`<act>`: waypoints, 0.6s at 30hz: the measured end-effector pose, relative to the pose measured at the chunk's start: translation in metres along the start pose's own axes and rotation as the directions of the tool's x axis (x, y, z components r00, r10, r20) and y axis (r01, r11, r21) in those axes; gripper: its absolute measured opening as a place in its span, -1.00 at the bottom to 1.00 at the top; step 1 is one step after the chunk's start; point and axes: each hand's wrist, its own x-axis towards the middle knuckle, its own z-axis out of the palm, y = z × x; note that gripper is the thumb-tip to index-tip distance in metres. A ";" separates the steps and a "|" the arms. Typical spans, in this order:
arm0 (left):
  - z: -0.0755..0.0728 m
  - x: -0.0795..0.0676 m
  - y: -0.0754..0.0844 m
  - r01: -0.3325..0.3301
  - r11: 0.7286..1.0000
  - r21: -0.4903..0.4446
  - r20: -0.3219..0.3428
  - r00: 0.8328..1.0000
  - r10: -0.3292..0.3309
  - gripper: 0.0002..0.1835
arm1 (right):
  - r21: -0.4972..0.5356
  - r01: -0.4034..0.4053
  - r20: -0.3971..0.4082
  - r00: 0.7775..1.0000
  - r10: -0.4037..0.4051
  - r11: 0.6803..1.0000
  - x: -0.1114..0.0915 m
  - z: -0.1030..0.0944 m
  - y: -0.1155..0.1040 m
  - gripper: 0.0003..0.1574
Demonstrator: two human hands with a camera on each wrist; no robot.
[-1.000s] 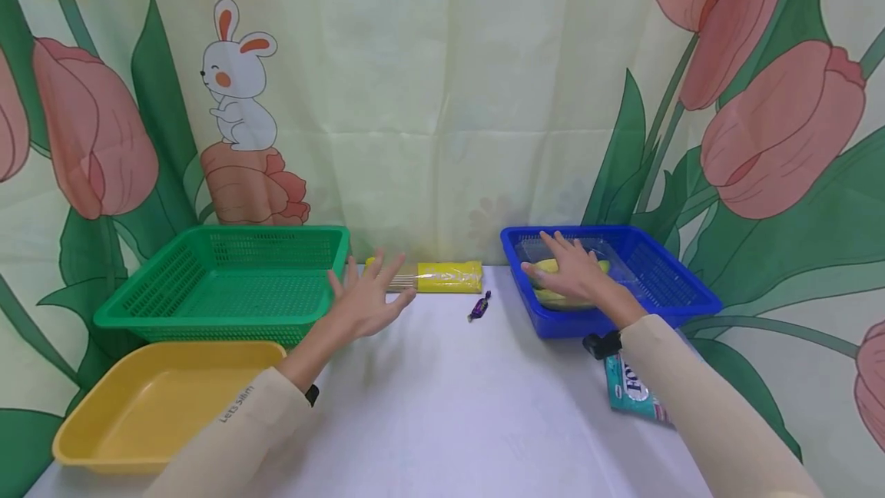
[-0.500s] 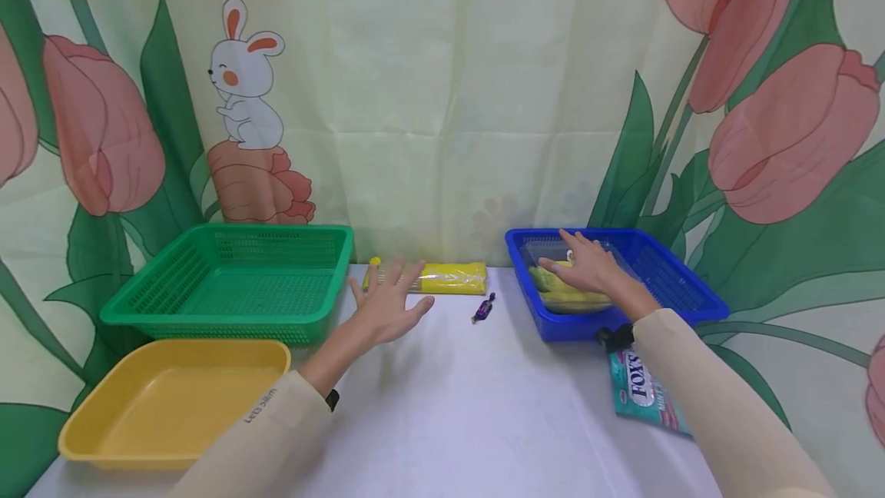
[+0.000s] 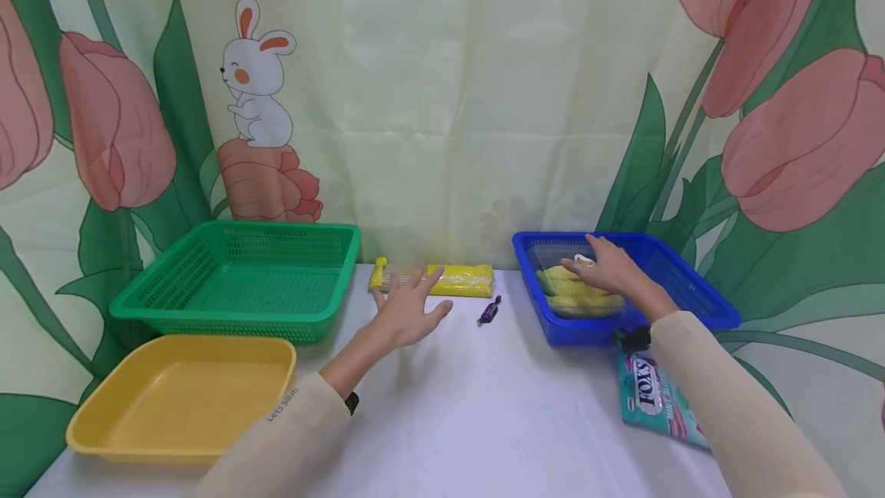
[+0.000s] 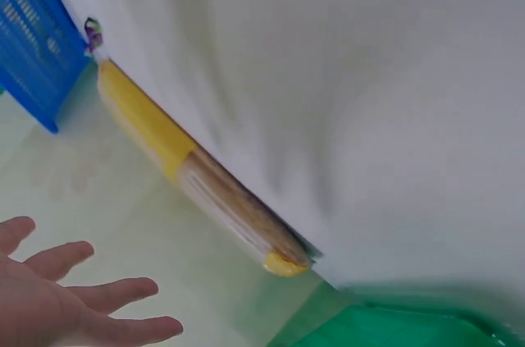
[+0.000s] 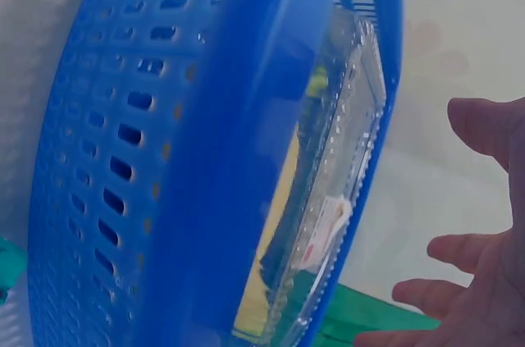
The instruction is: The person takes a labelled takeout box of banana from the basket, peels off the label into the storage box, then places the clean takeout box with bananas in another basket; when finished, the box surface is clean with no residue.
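Note:
My left hand (image 3: 408,315) hovers with spread, straight fingers over the table, in front of a yellow packet (image 3: 459,281) with thin brown sticks in its clear part. The packet (image 4: 152,121) also shows in the left wrist view, beyond the fingers. A small purple wrapped candy (image 3: 489,311) lies just right of it. My right hand (image 3: 614,267) is held over a blue basket (image 3: 698,306), its fingers extended and holding nothing. Inside the basket sits a clear plastic box (image 5: 340,175) with a white label, and yellow produce (image 3: 581,302) partly hidden by the hand.
At the back left stands a green basket (image 3: 235,317), with a yellow basin (image 3: 187,456) in front of it. A teal FOX'S candy bag (image 3: 657,398) lies under my right forearm. A printed curtain (image 3: 429,98) closes off the table's back.
Both hands have drifted right, fingers still spread, and more of the yellow produce and candy bag shows. The whole view has shifted slightly. The objects stay in place.

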 end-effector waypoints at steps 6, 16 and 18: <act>0.013 0.003 0.008 -0.014 0.998 -0.067 0.003 1.000 0.014 -0.24 | 0.001 -0.045 0.024 0.999 0.045 0.999 -0.005 -0.005 0.008 0.25; 0.022 0.012 0.022 -0.082 0.982 -0.171 0.003 0.996 0.084 -0.26 | -0.022 -0.102 0.074 0.992 0.103 0.995 0.001 -0.017 0.016 0.29; 0.023 0.015 0.026 -0.099 0.974 -0.205 0.001 0.995 0.102 -0.27 | -0.027 -0.120 0.084 0.989 0.122 0.992 0.002 -0.018 0.020 0.25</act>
